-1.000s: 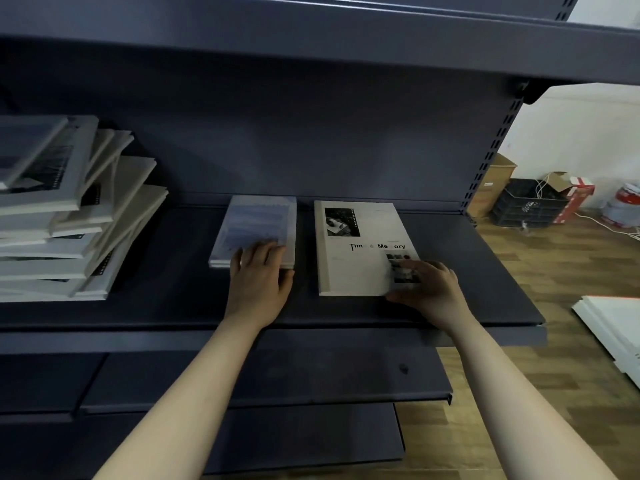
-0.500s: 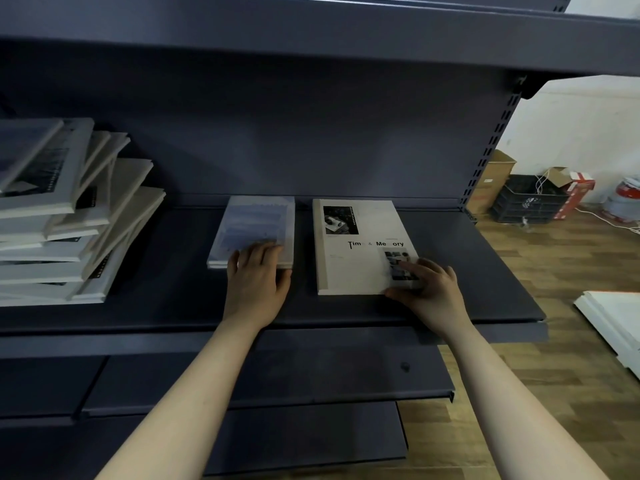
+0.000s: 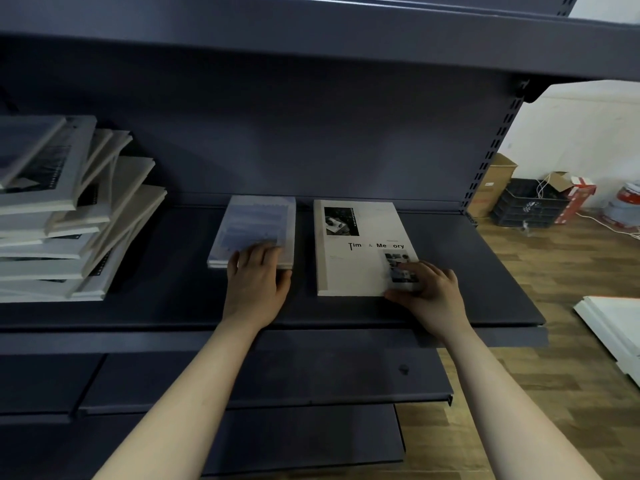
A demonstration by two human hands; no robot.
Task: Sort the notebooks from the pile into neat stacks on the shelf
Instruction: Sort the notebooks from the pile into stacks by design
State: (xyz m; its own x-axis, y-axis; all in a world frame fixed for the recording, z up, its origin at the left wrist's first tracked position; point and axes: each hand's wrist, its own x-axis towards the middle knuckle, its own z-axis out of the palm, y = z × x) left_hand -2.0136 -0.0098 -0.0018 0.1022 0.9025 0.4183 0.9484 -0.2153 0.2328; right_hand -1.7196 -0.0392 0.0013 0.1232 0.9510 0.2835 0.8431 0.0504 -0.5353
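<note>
An untidy pile of pale notebooks [image 3: 59, 216] leans at the left end of the dark shelf [image 3: 173, 299]. A small bluish notebook stack [image 3: 256, 223] lies flat in the middle; my left hand [image 3: 258, 278] rests on its near edge with straight fingers. To its right lies a larger cream notebook [image 3: 356, 258] with black print and photos. My right hand [image 3: 429, 292] sits at its near right corner, fingers on the cover and thumb at the front edge.
Another shelf board [image 3: 311, 32] hangs overhead and lower shelves [image 3: 263, 382] jut out below. On the wooden floor at right stand a black crate [image 3: 530, 206], cardboard boxes [image 3: 497, 178] and white panels [image 3: 613, 327].
Both hands stay on their notebooks; the right hand has shifted a little on the cream notebook's corner. The view has crept slightly.
</note>
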